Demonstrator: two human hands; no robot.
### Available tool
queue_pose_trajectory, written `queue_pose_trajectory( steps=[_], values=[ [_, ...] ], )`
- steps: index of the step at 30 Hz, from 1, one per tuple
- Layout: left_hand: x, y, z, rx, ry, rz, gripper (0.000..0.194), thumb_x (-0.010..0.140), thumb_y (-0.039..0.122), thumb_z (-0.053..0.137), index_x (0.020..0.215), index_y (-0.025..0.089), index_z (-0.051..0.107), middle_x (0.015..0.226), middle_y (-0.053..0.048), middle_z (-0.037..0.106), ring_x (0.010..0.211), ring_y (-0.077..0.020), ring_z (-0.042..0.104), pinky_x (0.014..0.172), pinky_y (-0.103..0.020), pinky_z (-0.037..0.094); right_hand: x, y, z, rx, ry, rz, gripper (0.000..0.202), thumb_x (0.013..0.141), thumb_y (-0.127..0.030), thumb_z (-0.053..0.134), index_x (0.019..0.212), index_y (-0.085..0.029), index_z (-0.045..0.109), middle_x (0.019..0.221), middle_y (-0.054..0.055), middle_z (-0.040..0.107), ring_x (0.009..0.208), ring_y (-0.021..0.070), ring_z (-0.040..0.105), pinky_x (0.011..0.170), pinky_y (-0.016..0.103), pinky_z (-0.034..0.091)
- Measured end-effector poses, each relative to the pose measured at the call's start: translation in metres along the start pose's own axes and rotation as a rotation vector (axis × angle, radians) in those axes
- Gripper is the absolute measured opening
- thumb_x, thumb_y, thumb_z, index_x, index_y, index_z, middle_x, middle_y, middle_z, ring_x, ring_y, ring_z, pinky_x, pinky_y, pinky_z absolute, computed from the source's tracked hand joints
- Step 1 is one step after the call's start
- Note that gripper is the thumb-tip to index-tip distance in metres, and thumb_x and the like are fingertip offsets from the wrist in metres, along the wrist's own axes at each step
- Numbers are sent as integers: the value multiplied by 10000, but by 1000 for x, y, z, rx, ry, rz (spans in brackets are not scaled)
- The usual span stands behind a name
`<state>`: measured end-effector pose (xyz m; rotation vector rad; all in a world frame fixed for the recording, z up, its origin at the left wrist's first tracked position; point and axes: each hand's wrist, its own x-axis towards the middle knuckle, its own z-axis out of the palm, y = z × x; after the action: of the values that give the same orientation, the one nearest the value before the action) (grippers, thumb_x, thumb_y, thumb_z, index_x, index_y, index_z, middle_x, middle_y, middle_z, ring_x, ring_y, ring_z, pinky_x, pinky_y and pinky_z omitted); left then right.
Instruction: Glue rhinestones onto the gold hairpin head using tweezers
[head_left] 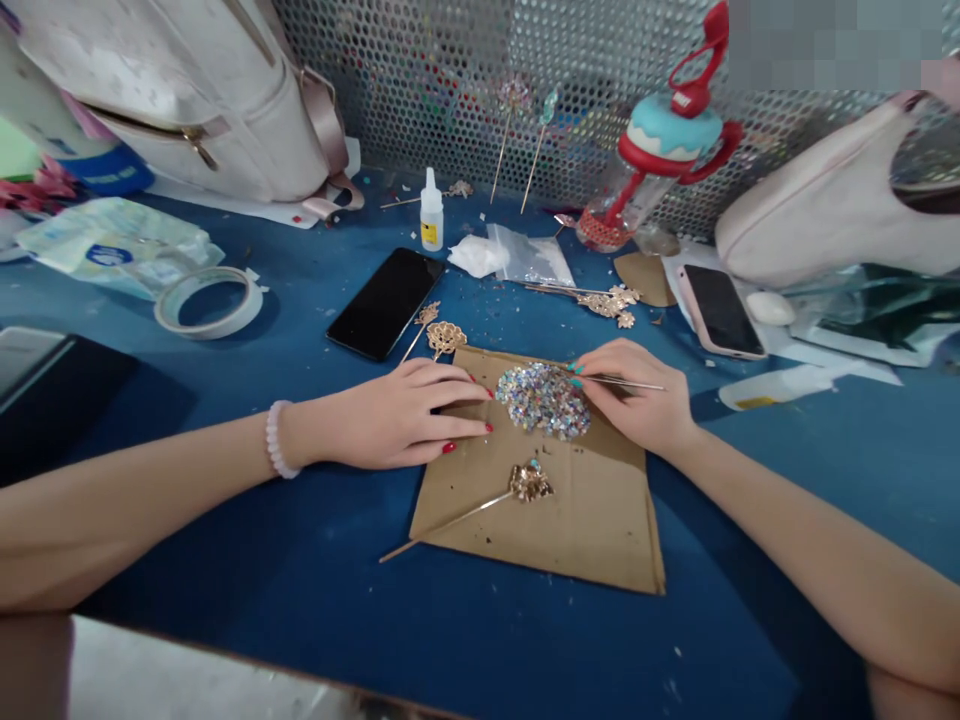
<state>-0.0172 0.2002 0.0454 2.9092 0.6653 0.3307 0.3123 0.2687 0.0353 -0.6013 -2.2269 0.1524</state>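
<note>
A piece of brown cardboard (592, 520) lies on the blue table in front of me. On its upper part is a pile of small glittering rhinestones (544, 402). My left hand (405, 415) rests flat at the cardboard's left edge, fingers stretched toward the pile and holding nothing. My right hand (637, 395) pinches thin metal tweezers (622, 382) at the pile's right side; what their tips hold, if anything, is too small to tell. Below the pile lies a gold hairpin (531, 482) with a flower-like head, its long stem reaching past the cardboard's lower left edge.
Beyond the cardboard lie a black phone (386, 302), a glue bottle (431, 212), a small plastic bag (531, 258) and more gold hairpins (611, 302). A tape roll (210, 302) sits left. A red-and-blue cup (645, 160), pink phone (721, 310) and bags stand around the back.
</note>
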Motion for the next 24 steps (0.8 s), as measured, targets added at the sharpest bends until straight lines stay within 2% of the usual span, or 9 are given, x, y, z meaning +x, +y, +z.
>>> queue_pose_trajectory(
  steps=[12, 21, 24],
  values=[
    [-1, 2, -1, 10, 4, -33, 407, 1001, 232, 521, 1404, 184, 551, 1471, -131, 555, 1373, -319, 458, 1119, -486, 398, 2, 0, 0, 36, -19, 62, 110, 901, -149, 677, 900, -255, 702, 837, 23, 762, 780, 195, 731, 705, 360, 616],
    [-4, 0, 0, 41, -3, 12, 423, 1038, 241, 452, 1445, 142, 503, 1501, -101, 556, 1367, -306, 450, 1122, -481, 344, 1, 2, 3, 10, 21, 84, 87, 899, -165, 685, 887, -249, 702, 839, 30, 766, 780, 203, 734, 702, 365, 621],
    [-4, 0, 0, 51, 1, 30, 421, 1040, 234, 450, 1451, 164, 506, 1502, -80, 559, 1358, -308, 461, 1129, -489, 332, 1, 2, 4, -8, 27, 90, 79, 905, -189, 682, 878, -259, 706, 840, 27, 767, 781, 208, 735, 706, 378, 623]
  ],
)
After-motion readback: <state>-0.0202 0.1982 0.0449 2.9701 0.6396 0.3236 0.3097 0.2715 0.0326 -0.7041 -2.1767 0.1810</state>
